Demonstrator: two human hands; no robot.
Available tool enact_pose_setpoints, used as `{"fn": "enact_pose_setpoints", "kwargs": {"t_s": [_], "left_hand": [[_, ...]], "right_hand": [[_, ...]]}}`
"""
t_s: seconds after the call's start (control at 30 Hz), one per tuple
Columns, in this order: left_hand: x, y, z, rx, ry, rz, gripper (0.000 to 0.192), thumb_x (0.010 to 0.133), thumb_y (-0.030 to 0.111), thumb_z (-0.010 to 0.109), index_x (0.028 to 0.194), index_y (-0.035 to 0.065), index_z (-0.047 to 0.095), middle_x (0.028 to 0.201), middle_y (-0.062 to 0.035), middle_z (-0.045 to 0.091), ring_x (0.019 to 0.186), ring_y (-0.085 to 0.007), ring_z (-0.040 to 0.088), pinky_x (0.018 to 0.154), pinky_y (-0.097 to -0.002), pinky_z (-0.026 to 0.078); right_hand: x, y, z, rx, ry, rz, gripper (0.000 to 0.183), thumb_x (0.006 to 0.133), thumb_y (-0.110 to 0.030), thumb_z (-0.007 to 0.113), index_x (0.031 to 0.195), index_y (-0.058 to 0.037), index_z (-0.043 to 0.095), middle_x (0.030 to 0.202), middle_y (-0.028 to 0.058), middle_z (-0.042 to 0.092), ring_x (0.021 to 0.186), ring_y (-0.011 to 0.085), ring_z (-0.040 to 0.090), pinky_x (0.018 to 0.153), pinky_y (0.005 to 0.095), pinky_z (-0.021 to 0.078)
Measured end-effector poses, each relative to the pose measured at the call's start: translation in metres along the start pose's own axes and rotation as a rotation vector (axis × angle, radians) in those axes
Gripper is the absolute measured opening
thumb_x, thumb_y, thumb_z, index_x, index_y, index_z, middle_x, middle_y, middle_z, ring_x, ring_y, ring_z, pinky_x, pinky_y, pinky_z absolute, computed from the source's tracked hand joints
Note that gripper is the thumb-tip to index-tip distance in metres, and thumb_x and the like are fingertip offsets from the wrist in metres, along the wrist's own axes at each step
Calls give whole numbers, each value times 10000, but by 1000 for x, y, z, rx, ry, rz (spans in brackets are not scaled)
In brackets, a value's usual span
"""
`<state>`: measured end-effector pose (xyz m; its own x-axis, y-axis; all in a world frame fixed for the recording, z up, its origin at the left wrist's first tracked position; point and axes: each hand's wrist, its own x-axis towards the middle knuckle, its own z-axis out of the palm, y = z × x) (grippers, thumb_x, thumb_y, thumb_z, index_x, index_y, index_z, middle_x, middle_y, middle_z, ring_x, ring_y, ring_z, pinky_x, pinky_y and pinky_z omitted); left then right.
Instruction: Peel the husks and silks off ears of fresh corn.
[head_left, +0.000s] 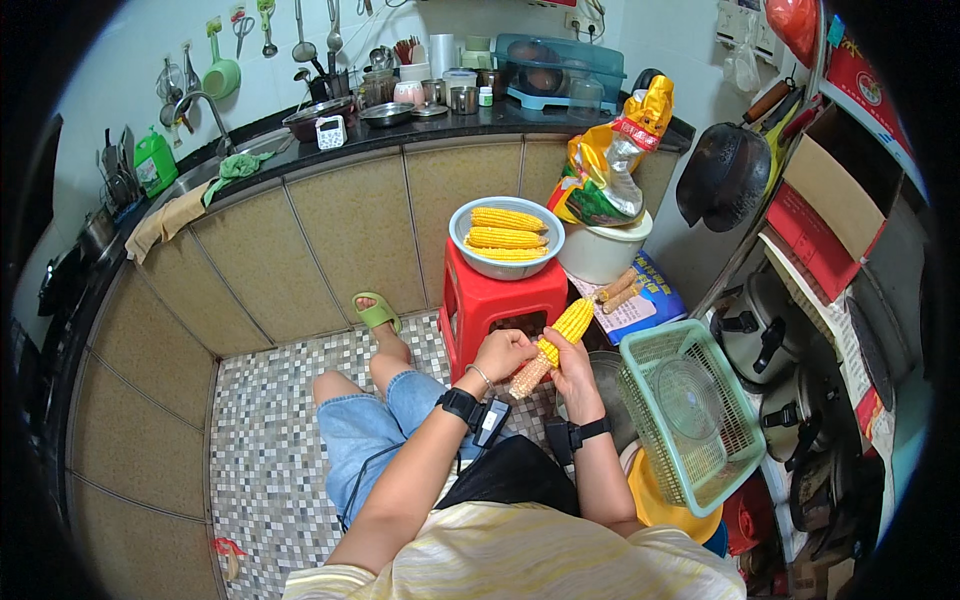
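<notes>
An ear of dried yellow corn (571, 321) slants between my hands; its lower end is bare of kernels. My right hand (574, 367) grips it from the right side around the middle. The fingertips of my left hand (508, 354) are bunched against it where the kernels meet the bare cob; any loose kernel there is hidden. Beyond them, several ears of corn (506, 238) lie in a light blue basin (459, 251) on a red plastic stool (480, 300). Stripped cobs (619, 291) rest on a printed blue-and-white bag (664, 289), near the held ear's tip.
To the right sits a green plastic basket (652, 442) with a clear round lid inside, beside a rack with pressure cookers (757, 326). A metal basin (606, 367) is partly hidden behind my right hand. A yellow sack (600, 180) stands on a white bucket (600, 251).
</notes>
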<state>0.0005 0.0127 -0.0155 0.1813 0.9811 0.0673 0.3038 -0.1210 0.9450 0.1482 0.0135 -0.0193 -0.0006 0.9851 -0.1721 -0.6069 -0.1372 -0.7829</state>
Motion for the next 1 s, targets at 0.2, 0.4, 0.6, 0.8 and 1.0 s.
{"fn": "enact_pose_setpoints", "kwargs": {"t_s": [0.2,0.4,0.6,0.8,1.0], "left_hand": [[10,-45,-10,-775,10,-420,75,792,67,555,848,33,517,727,-60,586,562,-149,584,542,-262,550],[6,-148,-7,-1419,393,-1055,157,859,75,375,848,46,528,766,-71,587,701,-241,615,657,-384,565],[98,-67,-52,-1674,116,-498,408,927,419,318,1035,61,480,944,-130,570,832,-290,562,785,-420,483],[115,-4,-86,-1433,-165,-295,564,895,391,300,1288,-6,373,1355,-192,359,1314,-333,214,1065,-501,146],[29,-27,-46,-865,-455,-614,463,932,374,383,1158,-21,471,1041,-155,602,936,-255,603,837,-412,494]], "right_hand": [[7,0,-10,18,-25,-11,179,805,-56,607,950,-17,510,783,89,582,672,219,603,616,322,514],[5,-5,-13,32,48,-11,188,812,-70,604,955,-21,492,776,97,583,670,230,608,599,337,522],[6,-9,-11,45,56,-2,223,778,-46,632,949,-34,489,758,77,559,631,213,592,559,324,498],[6,-7,-10,92,26,8,212,771,-47,639,931,-38,500,751,74,563,631,215,592,561,321,497],[8,3,-6,87,7,8,222,769,-51,643,938,-36,499,767,59,552,657,200,588,579,314,494]]}}
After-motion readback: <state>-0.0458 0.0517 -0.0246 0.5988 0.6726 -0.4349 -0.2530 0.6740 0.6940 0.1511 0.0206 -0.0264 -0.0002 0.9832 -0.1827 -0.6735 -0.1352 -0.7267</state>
